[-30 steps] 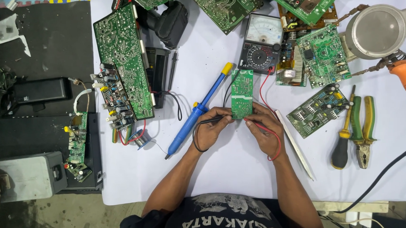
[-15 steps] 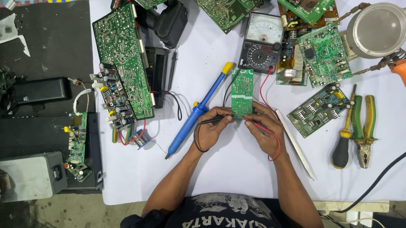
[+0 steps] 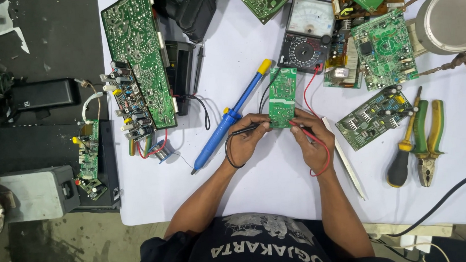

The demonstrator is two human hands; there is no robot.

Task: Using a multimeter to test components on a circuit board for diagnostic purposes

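A small green circuit board (image 3: 282,95) lies on the white table cover (image 3: 251,193) in front of me. My left hand (image 3: 249,138) holds a black test probe (image 3: 247,128) with its tip against the board's lower edge. My right hand (image 3: 310,141) holds a red test probe (image 3: 301,126) touching the same edge from the other side. Black and red leads run up to an analog multimeter (image 3: 306,34) just behind the board.
A blue soldering iron (image 3: 228,118) lies left of my hands. Large green boards (image 3: 137,55) sit further left, more boards (image 3: 384,48) at right. A screwdriver (image 3: 404,147), pliers (image 3: 430,144) and white tweezers (image 3: 344,156) lie to the right. A magnifier lamp (image 3: 451,22) stands top right.
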